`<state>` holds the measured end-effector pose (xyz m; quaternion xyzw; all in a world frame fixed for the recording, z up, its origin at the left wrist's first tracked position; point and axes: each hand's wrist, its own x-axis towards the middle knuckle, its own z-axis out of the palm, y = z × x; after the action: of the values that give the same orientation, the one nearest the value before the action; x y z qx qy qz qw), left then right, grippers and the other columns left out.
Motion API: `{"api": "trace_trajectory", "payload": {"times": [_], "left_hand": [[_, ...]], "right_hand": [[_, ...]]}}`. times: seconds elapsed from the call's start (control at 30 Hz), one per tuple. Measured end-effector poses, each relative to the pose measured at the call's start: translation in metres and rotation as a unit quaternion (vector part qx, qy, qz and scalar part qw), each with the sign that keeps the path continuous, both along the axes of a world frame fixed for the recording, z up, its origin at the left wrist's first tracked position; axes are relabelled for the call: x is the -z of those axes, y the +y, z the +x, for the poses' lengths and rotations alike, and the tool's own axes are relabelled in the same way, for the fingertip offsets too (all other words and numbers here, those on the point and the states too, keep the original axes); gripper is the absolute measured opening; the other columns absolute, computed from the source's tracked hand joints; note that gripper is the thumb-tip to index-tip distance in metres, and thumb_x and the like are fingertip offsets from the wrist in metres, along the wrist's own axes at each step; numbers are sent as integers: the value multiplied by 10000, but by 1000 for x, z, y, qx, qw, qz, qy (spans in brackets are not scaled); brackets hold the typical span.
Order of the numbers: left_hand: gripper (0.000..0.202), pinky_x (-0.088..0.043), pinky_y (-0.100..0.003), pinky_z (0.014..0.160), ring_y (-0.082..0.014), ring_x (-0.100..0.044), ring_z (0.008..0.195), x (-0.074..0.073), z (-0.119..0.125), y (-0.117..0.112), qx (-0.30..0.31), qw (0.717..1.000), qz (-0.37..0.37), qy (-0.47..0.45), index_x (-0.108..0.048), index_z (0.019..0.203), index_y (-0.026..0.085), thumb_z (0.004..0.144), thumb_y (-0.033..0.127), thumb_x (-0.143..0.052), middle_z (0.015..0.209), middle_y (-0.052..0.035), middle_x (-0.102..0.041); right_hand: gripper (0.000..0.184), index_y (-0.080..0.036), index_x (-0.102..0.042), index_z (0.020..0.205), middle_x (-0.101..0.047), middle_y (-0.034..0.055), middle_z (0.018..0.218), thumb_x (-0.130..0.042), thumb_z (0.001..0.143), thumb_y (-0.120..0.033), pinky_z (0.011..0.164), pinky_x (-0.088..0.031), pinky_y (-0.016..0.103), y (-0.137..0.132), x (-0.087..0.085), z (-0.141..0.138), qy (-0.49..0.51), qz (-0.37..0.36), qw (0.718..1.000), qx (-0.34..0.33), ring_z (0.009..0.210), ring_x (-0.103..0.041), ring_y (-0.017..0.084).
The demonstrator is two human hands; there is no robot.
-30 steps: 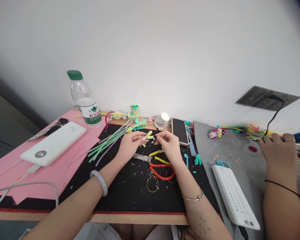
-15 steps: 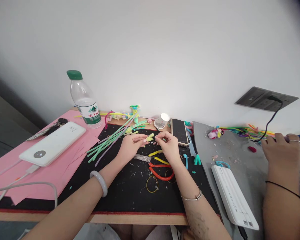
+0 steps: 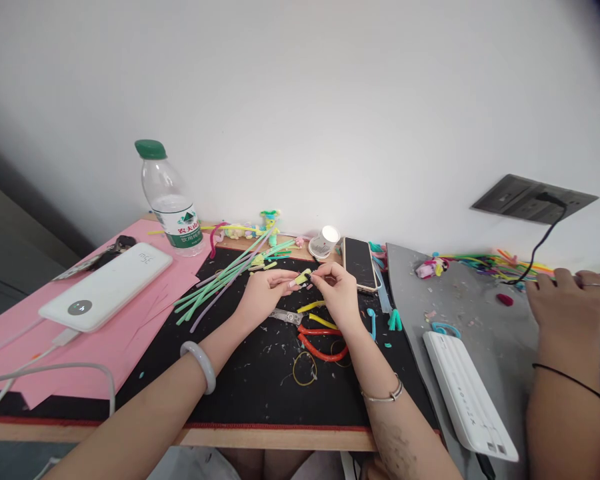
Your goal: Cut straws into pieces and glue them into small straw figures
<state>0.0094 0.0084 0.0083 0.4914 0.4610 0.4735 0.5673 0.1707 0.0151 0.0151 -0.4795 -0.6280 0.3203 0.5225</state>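
Observation:
My left hand [image 3: 261, 293] and my right hand [image 3: 336, 288] meet over the black mat [image 3: 260, 380]. Both pinch a small yellow-green pipe cleaner piece [image 3: 303, 276] between their fingertips, the left from the left side and the right from the right side. Just below the hands lie a pair of small clippers [image 3: 285, 315], short yellow pieces [image 3: 316, 307] and red pieces [image 3: 323, 347]. A bundle of long green and lilac pipe cleaners [image 3: 220, 280] fans out to the left of my left hand.
A water bottle [image 3: 170, 200] and white power bank [image 3: 107, 287] sit on pink paper at left. A paper cup [image 3: 325, 241] and phone [image 3: 359, 263] lie behind the hands. Another person's hand [image 3: 567, 303] rests on the grey mat at right, near a second power bank [image 3: 467, 393].
My hands have turned the yellow-green piece slightly and closed tighter on it. The other person's hand at right has shifted a little to the right.

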Motion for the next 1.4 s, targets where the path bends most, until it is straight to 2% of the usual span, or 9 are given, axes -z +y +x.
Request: {"api": "trace_trajectory", "payload": {"times": [0.3,0.73,0.93,1.07,1.2,1.3,1.4], "left_hand": [[287,-533,-357,793,-210,-671,809,1,1,-1,18,1000,2,6,-649,922,109,691,280,-642,882,-96,-702],[336,-515,-377,827,-217,-666,832,1,1,-1,37,999,3,-5,-644,930,112,673,327,-665,894,-104,-701],[312,-520,-377,813,-217,-668,820,0,2,-1,34,999,4,-4,-647,906,121,673,327,-663,879,-96,-704],[275,-524,-367,800,-213,-669,810,-3,2,-3,31,999,7,6,-644,894,115,687,296,-646,878,-99,-702],[265,-524,-364,797,-210,-668,812,-3,2,-3,33,999,14,12,-638,903,117,702,289,-629,884,-97,-699],[259,-523,-359,799,-207,-667,818,-2,2,-3,37,999,19,16,-634,912,114,712,278,-619,885,-100,-697],[262,-522,-362,802,-208,-666,817,-3,2,-3,45,999,19,14,-634,911,116,706,279,-629,872,-98,-699]], "right_hand": [[100,-180,-563,690,-587,11,703,-617,711,-262,584,-439,271,-1,-2,-1,-34,26,999,23,607,-539,134],[135,-185,-524,692,-522,-22,636,-627,701,-271,527,-415,258,2,-1,-1,14,-8,1000,10,533,-495,112],[203,-201,-478,816,-494,-24,710,-616,715,-311,538,-421,224,5,1,2,51,-18,999,3,590,-484,103],[208,-191,-500,825,-495,-25,646,-509,800,-397,478,-369,202,6,0,4,56,-52,997,-34,530,-449,90],[241,-174,-523,732,-520,-20,591,-534,780,-411,439,-326,206,4,-2,4,29,-92,992,-85,470,-418,82],[257,-172,-520,676,-537,-19,571,-555,761,-412,421,-307,204,4,-1,3,21,-102,991,-84,446,-405,77],[246,-173,-519,710,-530,-26,557,-561,758,-411,389,-273,193,4,0,3,45,-121,988,-83,421,-377,67]]}}
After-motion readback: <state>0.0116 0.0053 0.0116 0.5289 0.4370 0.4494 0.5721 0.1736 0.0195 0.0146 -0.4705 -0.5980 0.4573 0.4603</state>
